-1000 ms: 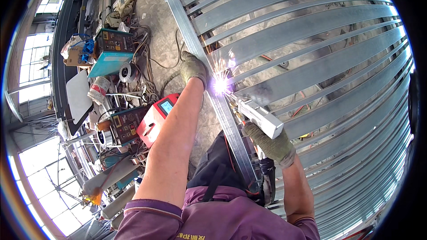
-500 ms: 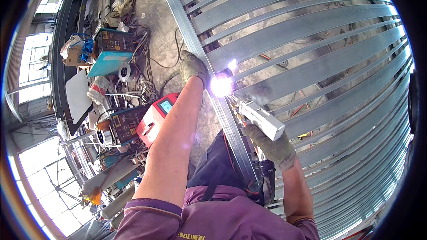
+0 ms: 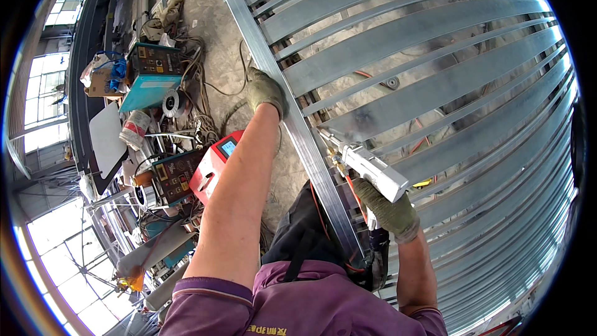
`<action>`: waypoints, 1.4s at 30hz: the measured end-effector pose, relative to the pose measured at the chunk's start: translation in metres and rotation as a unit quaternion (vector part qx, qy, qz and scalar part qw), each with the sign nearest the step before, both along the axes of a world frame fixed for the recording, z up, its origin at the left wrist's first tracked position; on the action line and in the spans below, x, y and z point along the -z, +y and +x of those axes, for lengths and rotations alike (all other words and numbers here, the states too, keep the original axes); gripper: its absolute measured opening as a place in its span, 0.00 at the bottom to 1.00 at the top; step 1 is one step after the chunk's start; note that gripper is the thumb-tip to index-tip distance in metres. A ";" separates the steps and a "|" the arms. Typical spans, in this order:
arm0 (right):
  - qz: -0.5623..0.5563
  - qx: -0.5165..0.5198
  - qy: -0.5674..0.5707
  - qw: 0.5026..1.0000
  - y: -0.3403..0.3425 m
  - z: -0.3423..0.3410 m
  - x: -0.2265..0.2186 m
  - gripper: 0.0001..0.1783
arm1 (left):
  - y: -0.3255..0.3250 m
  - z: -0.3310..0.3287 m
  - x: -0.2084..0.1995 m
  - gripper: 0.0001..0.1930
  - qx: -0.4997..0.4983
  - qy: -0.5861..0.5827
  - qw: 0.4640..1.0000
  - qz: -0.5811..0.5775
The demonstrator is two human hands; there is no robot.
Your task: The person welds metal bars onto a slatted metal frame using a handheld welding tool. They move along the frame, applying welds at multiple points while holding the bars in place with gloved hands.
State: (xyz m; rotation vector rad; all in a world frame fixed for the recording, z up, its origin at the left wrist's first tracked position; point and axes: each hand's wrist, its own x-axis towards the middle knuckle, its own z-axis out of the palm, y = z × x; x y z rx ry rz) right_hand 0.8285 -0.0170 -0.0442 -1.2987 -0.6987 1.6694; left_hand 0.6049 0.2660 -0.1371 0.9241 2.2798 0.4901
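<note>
A long galvanized steel rail (image 3: 305,143) runs diagonally before me, joined to a row of flat metal slats (image 3: 398,115). My left hand (image 3: 265,94), in a grey-green work glove, is closed at the rail's outer edge; its fingertips are partly hidden. In my gloved right hand (image 3: 388,208) is a welding gun (image 3: 373,168) with a pale boxy body, brass fittings and a red hose. Its nozzle points up-left, above the slats close to the rail, and no arc is lit. A dark smoky smudge shows over the slat beside the nozzle.
To the left stand a red machine with a small screen (image 3: 214,165), a teal welding machine (image 3: 149,81) and a second dark machine (image 3: 178,177). Wire spools (image 3: 173,103) and tangled cables (image 3: 202,87) lie among them. More cables show on the floor beneath the slats.
The bright welding arc at the rail has gone out. My right hand and the welding gun have shifted slightly right and down in view. The left hand stays at the rail.
</note>
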 end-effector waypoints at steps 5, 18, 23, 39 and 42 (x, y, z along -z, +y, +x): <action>-0.013 -0.037 -0.029 0.999 0.003 0.002 -0.009 0.23 | 0.009 -0.037 0.054 0.29 0.222 0.196 0.954 -0.045; -0.052 -0.045 0.026 0.997 0.002 -0.006 -0.001 0.20 | 0.017 -0.057 0.075 0.35 0.443 0.465 0.744 -0.183; -0.001 -0.029 0.012 0.999 -0.001 -0.006 0.010 0.20 | 0.016 -0.051 0.089 0.25 0.227 0.220 0.949 -0.004; -0.014 -0.036 0.017 0.999 0.002 -0.006 0.002 0.23 | 0.022 -0.050 0.082 0.33 0.165 0.123 0.978 -0.021; -0.064 -0.050 0.024 0.996 0.004 -0.004 -0.001 0.23 | 0.020 -0.048 0.074 0.34 0.237 0.223 0.944 -0.056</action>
